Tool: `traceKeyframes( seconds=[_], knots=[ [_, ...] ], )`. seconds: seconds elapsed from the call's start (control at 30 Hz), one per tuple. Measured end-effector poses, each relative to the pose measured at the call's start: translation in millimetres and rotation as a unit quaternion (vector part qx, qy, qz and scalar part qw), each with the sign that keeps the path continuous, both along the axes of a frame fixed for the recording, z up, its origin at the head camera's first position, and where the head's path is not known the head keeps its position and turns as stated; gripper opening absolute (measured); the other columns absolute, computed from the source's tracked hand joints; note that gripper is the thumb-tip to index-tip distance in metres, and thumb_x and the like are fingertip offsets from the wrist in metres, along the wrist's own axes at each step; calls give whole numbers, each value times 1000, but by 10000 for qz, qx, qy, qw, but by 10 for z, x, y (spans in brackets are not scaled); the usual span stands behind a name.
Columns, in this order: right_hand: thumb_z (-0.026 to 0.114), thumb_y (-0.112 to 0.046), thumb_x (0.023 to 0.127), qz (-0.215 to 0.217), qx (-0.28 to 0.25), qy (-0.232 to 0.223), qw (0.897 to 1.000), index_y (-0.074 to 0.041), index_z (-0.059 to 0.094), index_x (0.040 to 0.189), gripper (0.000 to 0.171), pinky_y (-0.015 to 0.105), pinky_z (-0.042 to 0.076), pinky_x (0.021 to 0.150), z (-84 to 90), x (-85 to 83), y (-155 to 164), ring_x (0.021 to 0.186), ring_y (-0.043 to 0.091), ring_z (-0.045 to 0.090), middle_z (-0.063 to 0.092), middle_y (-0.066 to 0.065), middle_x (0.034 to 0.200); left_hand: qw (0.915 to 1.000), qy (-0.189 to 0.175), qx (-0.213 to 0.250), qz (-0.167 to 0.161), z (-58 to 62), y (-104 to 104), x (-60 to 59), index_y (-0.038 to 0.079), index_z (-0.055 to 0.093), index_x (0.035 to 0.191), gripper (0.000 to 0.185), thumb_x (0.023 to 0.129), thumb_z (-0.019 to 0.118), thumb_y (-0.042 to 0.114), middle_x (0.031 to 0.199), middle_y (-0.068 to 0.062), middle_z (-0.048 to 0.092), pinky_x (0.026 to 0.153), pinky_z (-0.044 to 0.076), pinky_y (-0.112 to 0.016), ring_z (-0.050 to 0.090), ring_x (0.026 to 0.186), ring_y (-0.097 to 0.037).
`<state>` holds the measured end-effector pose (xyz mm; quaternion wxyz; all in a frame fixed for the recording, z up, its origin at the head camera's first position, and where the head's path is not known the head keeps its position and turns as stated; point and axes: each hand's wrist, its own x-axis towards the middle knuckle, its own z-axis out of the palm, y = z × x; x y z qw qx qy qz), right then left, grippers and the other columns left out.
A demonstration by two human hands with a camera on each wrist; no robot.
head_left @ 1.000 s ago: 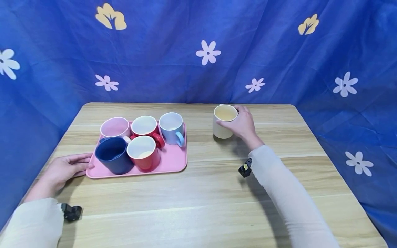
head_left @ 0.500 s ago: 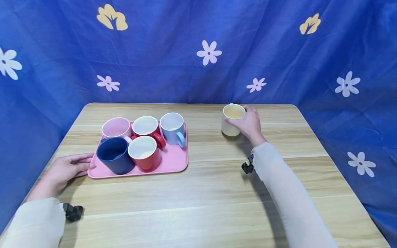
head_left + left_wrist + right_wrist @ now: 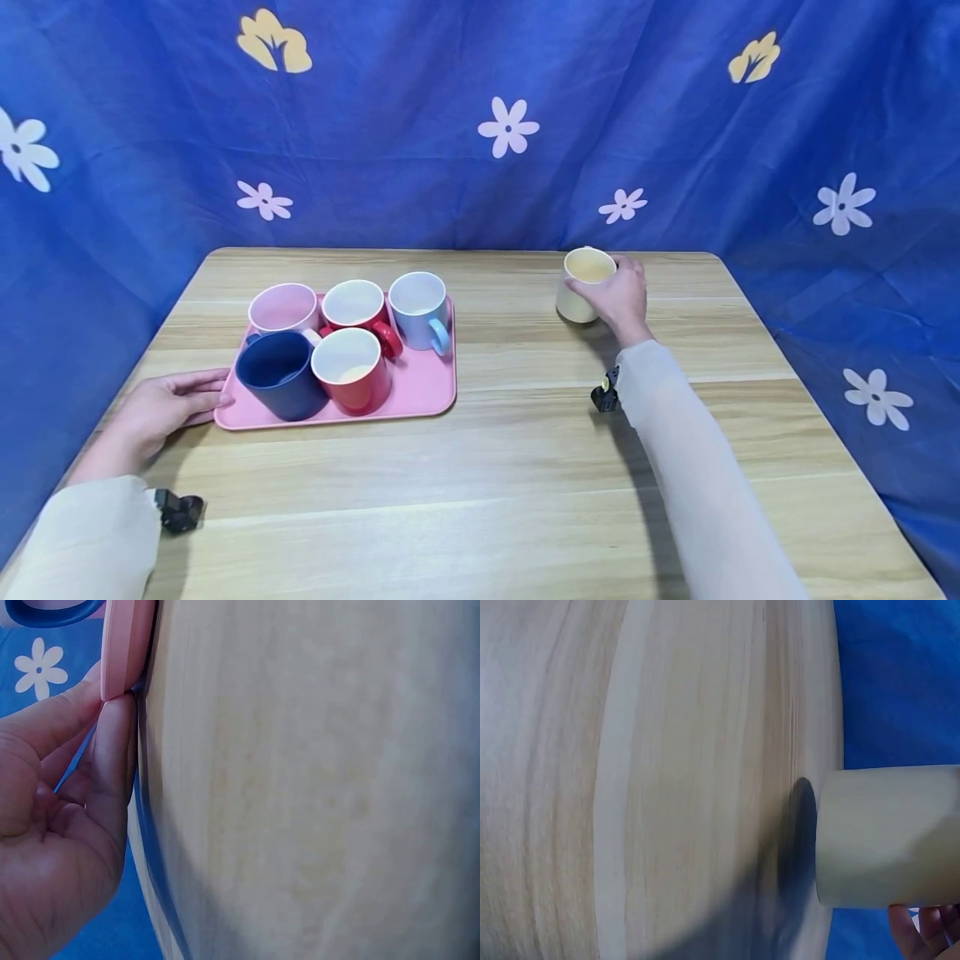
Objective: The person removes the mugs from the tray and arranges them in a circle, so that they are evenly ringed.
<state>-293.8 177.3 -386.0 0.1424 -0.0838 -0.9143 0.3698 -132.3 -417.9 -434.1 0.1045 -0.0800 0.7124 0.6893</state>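
My right hand (image 3: 624, 296) grips a cream mug (image 3: 576, 293) from its right side, near the table's far edge, thumb on the near side below the rim. The mug is upright, its base close over the wood, with a dark shadow beside it in the right wrist view. At the left, my left hand (image 3: 161, 408) pinches the left edge of a pink tray (image 3: 420, 392) between thumb and fingers. On the tray stand a pink mug (image 3: 273, 312), a dark blue mug (image 3: 281, 387), two red mugs with white insides, the nearer red mug (image 3: 360, 385) in front, and a light blue mug (image 3: 412, 321).
The wooden table (image 3: 480, 517) has a blue curtain (image 3: 420, 100) with flower prints behind and at both sides. Small black devices are worn on both wrists, the right wrist device (image 3: 606, 392) hanging below the sleeve.
The right hand has carried the cream mug to the right and slightly back, away from the tray. The left hand and the tray have stayed in place.
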Motion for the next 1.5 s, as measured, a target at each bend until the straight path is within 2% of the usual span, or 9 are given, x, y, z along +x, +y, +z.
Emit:
traceKeyframes(
  seconds=[0.3, 0.6, 0.93, 1.5],
  knots=[
    [81, -53, 62, -392, -171, -45, 9991, 3, 48, 130, 93, 42, 47, 95, -87, -57, 56, 110, 32, 50, 44, 17, 125, 9998, 56, 200, -35, -2, -3, -6, 29, 75, 94, 39, 85, 66, -8, 94, 9, 70, 71, 57, -23, 67, 84, -5],
    [78, -56, 63, -746, -214, -34, 9970, 2, 47, 132, 96, 44, 47, 95, -154, -91, 80, 114, 33, 46, 44, 19, 127, 9999, 53, 58, -69, -2, 9, -8, 30, 75, 94, 39, 88, 64, -6, 94, 10, 70, 71, 57, -23, 67, 82, -4],
    [79, -56, 63, -928, -280, -75, 9953, 0, 48, 132, 95, 46, 47, 96, -168, -122, 111, 116, 34, 45, 43, 19, 128, 9999, 85, 101, -76, 9, 6, -14, 30, 75, 94, 40, 87, 64, -8, 95, 11, 70, 71, 57, -22, 66, 83, -4],
    [80, -54, 63, -1000, -467, -198, 9937, 2, 44, 135, 98, 46, 45, 99, -182, -113, 108, 118, 35, 44, 40, 19, 131, 10000, 13, -43, -48, 25, 3, 5, 31, 75, 93, 38, 88, 64, -5, 94, 10, 70, 71, 57, -23, 67, 82, -5]
  ],
)
